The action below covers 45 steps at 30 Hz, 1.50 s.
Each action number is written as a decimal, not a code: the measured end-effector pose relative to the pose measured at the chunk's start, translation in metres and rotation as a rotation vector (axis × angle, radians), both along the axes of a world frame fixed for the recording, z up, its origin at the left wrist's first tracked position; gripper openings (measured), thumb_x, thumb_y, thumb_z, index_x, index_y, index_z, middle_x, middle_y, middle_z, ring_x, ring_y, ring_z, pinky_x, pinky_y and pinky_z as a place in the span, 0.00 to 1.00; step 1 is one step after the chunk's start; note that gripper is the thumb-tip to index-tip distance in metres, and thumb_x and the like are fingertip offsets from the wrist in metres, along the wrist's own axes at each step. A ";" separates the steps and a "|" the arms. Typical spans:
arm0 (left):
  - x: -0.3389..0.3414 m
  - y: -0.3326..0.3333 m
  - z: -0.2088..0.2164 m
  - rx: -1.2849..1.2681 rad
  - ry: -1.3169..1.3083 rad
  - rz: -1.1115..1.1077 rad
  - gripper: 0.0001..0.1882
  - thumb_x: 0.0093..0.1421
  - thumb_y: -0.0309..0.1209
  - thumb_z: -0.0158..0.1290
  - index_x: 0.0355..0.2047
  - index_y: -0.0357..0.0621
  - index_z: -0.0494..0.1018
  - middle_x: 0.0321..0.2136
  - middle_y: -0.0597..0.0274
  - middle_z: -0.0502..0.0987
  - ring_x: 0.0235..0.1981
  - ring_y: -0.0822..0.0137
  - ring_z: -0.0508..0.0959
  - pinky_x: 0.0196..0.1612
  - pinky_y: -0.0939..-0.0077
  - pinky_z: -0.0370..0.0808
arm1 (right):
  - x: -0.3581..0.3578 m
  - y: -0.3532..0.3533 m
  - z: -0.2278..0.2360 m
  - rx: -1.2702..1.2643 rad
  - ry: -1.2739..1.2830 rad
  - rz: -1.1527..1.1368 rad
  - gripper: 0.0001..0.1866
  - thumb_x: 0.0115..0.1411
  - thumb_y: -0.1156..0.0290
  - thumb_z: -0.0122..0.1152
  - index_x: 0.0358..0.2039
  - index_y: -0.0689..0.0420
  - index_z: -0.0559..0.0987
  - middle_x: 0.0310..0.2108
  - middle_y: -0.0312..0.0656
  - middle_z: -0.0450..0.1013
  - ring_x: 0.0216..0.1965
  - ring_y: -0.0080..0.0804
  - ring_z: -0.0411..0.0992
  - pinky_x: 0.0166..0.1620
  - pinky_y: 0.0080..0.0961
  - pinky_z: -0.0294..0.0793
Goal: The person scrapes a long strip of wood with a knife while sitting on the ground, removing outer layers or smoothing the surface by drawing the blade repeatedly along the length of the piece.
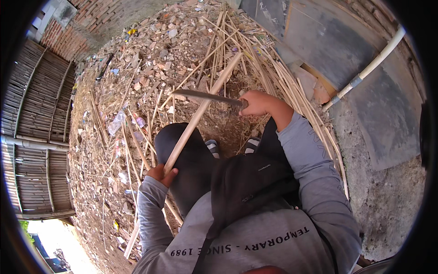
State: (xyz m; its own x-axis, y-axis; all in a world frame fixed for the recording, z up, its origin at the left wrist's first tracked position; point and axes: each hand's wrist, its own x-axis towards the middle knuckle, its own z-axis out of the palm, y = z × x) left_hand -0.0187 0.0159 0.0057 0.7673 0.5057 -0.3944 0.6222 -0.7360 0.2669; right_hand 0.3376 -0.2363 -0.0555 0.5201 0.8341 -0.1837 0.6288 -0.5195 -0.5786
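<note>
My left hand point(165, 175) is closed round the near end of a long, pale bamboo strip point(191, 125), which slants up and away to the right over my left knee. In my right hand point(258, 103), the fingers are wrapped round the handle of a machete point(207, 96). Its dark blade points left and crosses the bamboo strip above its middle. Whether the edge bites into the bamboo cannot be made out. Both hands are in front of my bent knees, the right one farther out.
Several loose bamboo strips point(269, 75) lie at the far right, others point(137, 141) to the left. Rubble and litter point(155, 50) cover the ground. A bamboo-slat wall point(34, 91) stands left; grey panels point(328, 41) and a pale pipe point(369, 68) are right. A black bag point(248, 182) hangs at my front.
</note>
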 end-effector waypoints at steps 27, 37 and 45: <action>-0.003 0.022 -0.018 -0.138 0.017 -0.007 0.31 0.56 0.53 0.60 0.42 0.33 0.73 0.22 0.53 0.78 0.25 0.59 0.80 0.30 0.66 0.75 | -0.011 0.002 -0.003 0.003 0.018 0.023 0.20 0.47 0.57 0.68 0.35 0.59 0.79 0.30 0.51 0.75 0.34 0.49 0.75 0.39 0.40 0.72; 0.001 0.017 -0.014 -0.072 0.046 -0.025 0.31 0.56 0.56 0.57 0.39 0.35 0.75 0.23 0.50 0.78 0.29 0.55 0.81 0.34 0.63 0.75 | 0.019 -0.012 -0.007 0.058 0.096 -0.268 0.24 0.48 0.54 0.68 0.35 0.63 0.78 0.29 0.52 0.75 0.35 0.47 0.75 0.38 0.39 0.72; -0.005 0.016 -0.017 -0.140 -0.050 0.013 0.32 0.55 0.58 0.57 0.34 0.34 0.75 0.23 0.47 0.77 0.27 0.51 0.78 0.33 0.60 0.72 | -0.016 0.001 0.006 0.003 0.001 0.088 0.20 0.49 0.56 0.67 0.35 0.59 0.79 0.29 0.50 0.76 0.34 0.46 0.76 0.38 0.39 0.72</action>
State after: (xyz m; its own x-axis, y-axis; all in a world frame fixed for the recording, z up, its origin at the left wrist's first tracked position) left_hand -0.0240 0.0323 -0.0110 0.7811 0.4586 -0.4237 0.6153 -0.6809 0.3973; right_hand 0.3214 -0.2349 -0.0492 0.4442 0.8774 -0.1813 0.6718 -0.4601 -0.5805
